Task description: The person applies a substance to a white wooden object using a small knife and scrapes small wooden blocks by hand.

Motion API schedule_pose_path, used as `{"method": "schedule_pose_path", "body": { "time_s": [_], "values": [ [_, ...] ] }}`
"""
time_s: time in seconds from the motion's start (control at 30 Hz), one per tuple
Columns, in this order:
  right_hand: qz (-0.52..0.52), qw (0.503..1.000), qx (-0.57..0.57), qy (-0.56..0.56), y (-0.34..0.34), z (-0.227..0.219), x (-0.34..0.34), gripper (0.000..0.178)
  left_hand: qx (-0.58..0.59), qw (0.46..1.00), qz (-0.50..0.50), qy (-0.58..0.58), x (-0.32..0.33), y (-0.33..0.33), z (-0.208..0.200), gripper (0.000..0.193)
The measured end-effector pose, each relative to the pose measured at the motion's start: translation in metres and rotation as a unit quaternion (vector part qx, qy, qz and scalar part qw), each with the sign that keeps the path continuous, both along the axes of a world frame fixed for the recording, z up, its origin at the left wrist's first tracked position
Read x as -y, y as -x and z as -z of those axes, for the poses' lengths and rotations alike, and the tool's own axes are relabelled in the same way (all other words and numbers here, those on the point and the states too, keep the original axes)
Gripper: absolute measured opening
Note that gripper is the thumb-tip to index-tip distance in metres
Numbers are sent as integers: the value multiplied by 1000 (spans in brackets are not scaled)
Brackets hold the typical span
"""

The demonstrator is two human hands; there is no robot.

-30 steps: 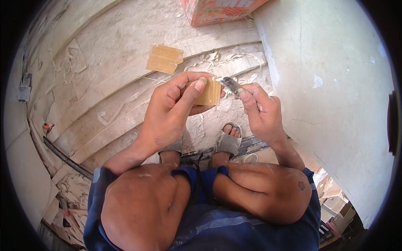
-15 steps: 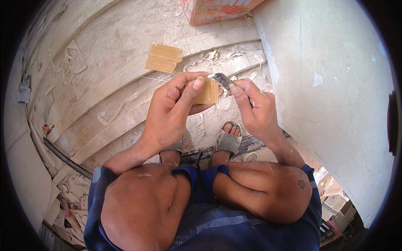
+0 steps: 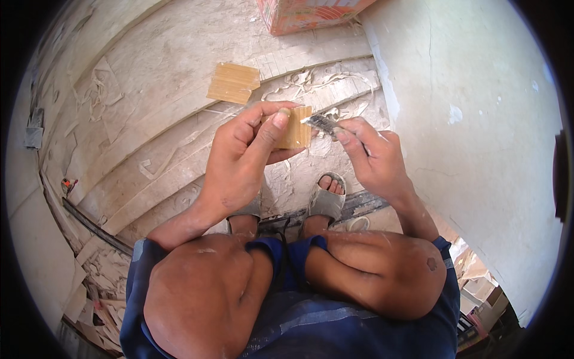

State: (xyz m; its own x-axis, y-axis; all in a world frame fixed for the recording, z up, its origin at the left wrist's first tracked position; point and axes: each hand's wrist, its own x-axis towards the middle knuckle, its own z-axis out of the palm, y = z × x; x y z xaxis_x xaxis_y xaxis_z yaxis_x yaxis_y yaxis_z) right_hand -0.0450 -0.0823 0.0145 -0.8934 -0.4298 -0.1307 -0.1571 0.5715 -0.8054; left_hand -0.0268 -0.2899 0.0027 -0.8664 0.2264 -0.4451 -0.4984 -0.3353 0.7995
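Occlusion, crop.
Left hand (image 3: pixel 242 149) covers tan piece (image 3: pixel 298 128)'s left part; top edge crops orange box (image 3: pixel 299 19); orange-black object (image 3: pixel 69 185) too small.

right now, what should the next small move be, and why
Perhaps draw the small dark tool along the right edge of the brown piece: the tool's whitish tip sits at or just over that edge, the left hand holds the piece, and the right hand grips the tool.

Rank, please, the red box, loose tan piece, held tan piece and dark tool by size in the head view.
Red box, cropped
Loose tan piece, held tan piece: unsure, latter nearer, partly covered
Dark tool
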Motion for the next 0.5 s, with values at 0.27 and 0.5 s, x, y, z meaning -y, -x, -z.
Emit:
{"method": "schedule_pose_path", "body": {
  "time_s": [0.27,0.5],
  "values": [
    [-64,991,-113,-31,-5,22,-6,16,-16,1000,11,18,0,0,5,31],
    [-31,999,5,0,-3,1,-7,15,1,1000,13,2,1,3,2,31]
  ]
}}
